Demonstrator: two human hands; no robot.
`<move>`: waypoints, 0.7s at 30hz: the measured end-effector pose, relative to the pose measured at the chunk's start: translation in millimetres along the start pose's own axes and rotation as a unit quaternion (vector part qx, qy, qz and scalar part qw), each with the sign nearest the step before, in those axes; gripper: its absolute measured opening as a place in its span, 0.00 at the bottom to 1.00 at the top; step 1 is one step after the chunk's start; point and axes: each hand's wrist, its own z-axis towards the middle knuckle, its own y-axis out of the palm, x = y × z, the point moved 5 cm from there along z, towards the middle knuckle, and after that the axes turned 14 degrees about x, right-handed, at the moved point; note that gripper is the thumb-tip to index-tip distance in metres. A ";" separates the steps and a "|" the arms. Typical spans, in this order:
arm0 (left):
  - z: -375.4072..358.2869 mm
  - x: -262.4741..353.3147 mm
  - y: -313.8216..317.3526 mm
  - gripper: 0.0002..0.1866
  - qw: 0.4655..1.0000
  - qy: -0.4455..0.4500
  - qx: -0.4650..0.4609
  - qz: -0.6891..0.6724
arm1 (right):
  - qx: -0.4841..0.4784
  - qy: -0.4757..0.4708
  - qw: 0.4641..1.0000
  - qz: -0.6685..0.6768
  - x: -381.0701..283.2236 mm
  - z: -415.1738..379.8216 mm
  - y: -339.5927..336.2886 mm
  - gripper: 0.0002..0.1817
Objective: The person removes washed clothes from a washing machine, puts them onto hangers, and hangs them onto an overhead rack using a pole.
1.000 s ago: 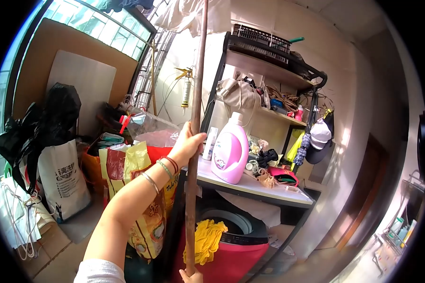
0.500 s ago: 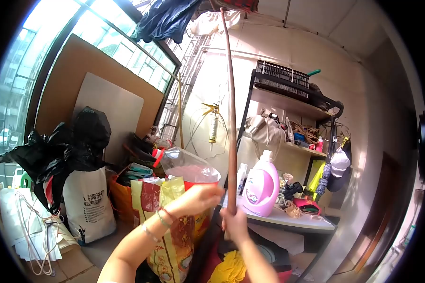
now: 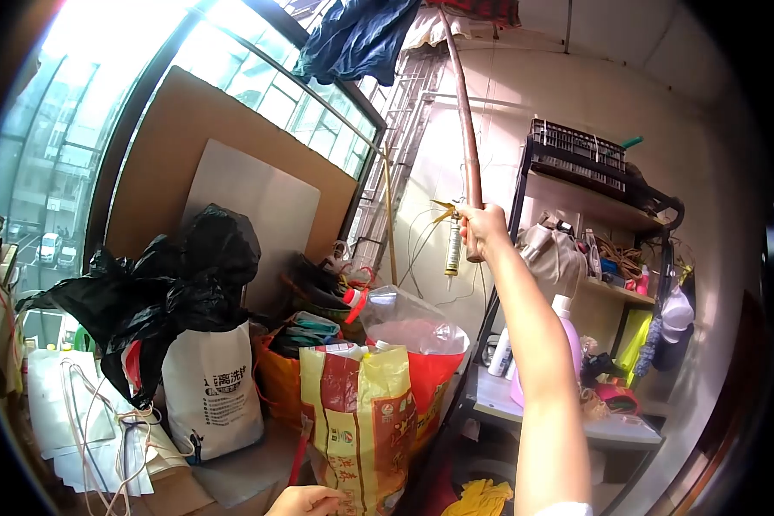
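My right hand (image 3: pixel 485 230) is wrapped round the lower end of a long brown wooden pole (image 3: pixel 466 129). The pole rises steeply, tilting left, toward hanging laundry at the top: a dark blue garment (image 3: pixel 353 39) and a red plaid cloth (image 3: pixel 488 10). Only part of my left hand (image 3: pixel 308 500) shows at the bottom edge, its fingers loosely extended and holding nothing visible. It is nearest to a yellow and red printed sack (image 3: pixel 361 430). How the pole's upper tip meets the laundry is hard to make out.
Black plastic bags (image 3: pixel 163 284) lie over a white bag (image 3: pixel 211 387) on the left. A shelf rack (image 3: pixel 593 193) stands at the right, with a pink detergent bottle (image 3: pixel 568 322) partly behind my forearm. A caulking gun (image 3: pixel 452 245) hangs on the wall.
My right hand has risen with the pole, lifting its lower end. My left hand has dropped from beside the pole to the bottom edge. The view has shifted left.
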 end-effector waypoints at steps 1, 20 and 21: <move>-4.5 -4.7 -3.8 0.07 0.999 -0.031 0.003 0.015 | -0.010 0.001 1.000 0.028 2.6 -1.7 7.8 0.07; -0.6 -13.7 36.4 0.10 0.988 -0.129 0.037 -0.077 | -0.073 0.200 0.966 0.147 148.6 -322.7 -57.9 0.10; 5.8 -16.6 41.7 0.17 0.990 -0.118 0.024 -0.080 | -0.071 0.159 0.980 0.092 168.3 -358.6 -70.1 0.11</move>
